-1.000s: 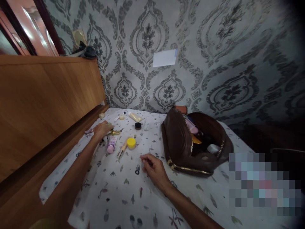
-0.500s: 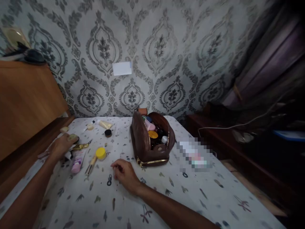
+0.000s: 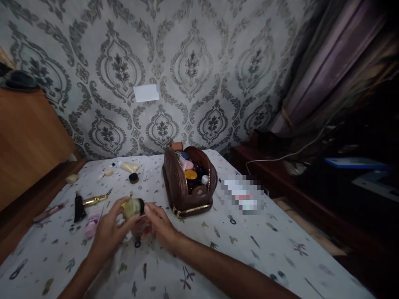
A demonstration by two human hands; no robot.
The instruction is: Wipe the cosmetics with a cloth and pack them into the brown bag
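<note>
A small jar point(image 3: 132, 208) with pale yellow-green contents and a dark lid lies sideways between my two hands, above the front of the cloth. My left hand point(image 3: 108, 228) is closed around its body, thumb and fingers on either side. At the dark lid end, my right hand point(image 3: 162, 226) pinches with thumb and fingertips; its lower fingers are blurred. Just left of my left hand is a pink tube point(image 3: 92, 224). Farther left lie a black tube point(image 3: 79, 208) and a gold tube point(image 3: 95, 199). Behind my right hand stands an open brown cosmetic bag point(image 3: 171, 185) full of containers.
Near the wall lie a cream-coloured tube point(image 3: 130, 167) and a black-lidded pot point(image 3: 134, 178). A slim pink tube point(image 3: 49, 212) rests by the left edge. Right of the bag is a blurred-out item point(image 3: 241, 194). A wooden cabinet point(image 3: 31, 137) borders the left side.
My left hand has brought the jar from the far left to the middle front. My right hand has met it at the lid. The view has shifted right.
</note>
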